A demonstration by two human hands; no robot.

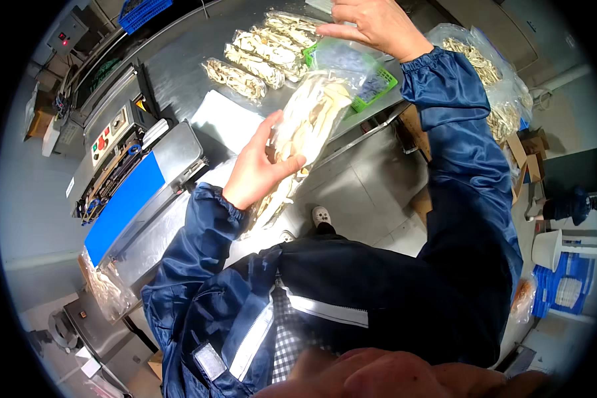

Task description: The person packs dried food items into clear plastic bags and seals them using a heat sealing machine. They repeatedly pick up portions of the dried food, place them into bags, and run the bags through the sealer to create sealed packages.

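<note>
Bags [255,64] left of basket [365,103]

A small food-packing workroom, by the look of it; long clear plastic bags filled with pale, dried-looking strips [255,61] lie in a row on a grey metal worktable [169,69]; a boxy metal machine with red and green buttons [109,138] stands alongside; a bulging clear plastic sack of similar strips [474,61], brown cardboard boxes [534,143] and a blue plastic crate [141,13] add to it.
</note>
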